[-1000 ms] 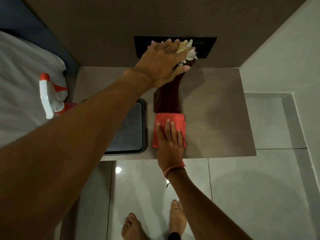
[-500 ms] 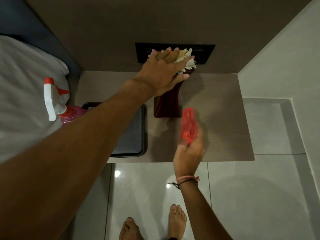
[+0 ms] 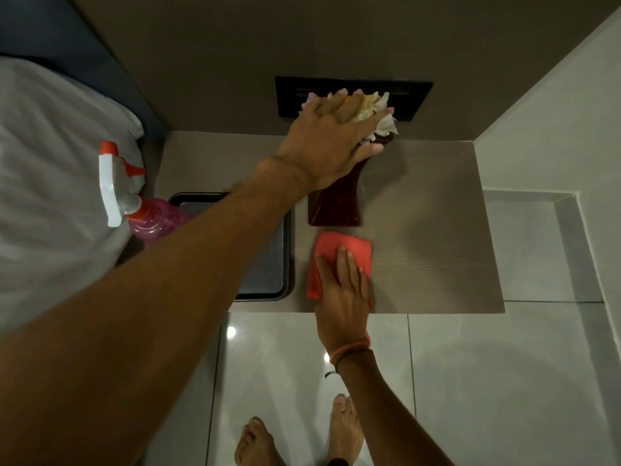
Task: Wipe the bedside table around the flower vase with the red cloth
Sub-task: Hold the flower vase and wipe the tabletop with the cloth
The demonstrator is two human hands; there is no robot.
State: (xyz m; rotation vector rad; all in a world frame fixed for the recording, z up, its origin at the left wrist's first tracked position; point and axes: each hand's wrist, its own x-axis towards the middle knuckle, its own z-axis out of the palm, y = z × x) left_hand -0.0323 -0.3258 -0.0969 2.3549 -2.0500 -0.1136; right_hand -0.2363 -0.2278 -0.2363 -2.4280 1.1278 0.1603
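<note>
Your right hand (image 3: pixel 342 297) lies flat, fingers (image 3: pixel 344 264) spread, pressing the soft red cloth (image 3: pixel 339 250) onto the worktop (image 3: pixel 437 237) just before the vase (image 3: pixel 336 206). Left hand (image 3: pixel 329 142) cups the flowers (image 3: pixel 373 109); vase looks top-heavy, so steady it at the neck.

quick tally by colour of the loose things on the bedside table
red: 2, dark red velvety vase and folded red cloth
pink: 1, pink spray bottle with white trigger
black: 1, black rectangular tray
total: 4
</note>
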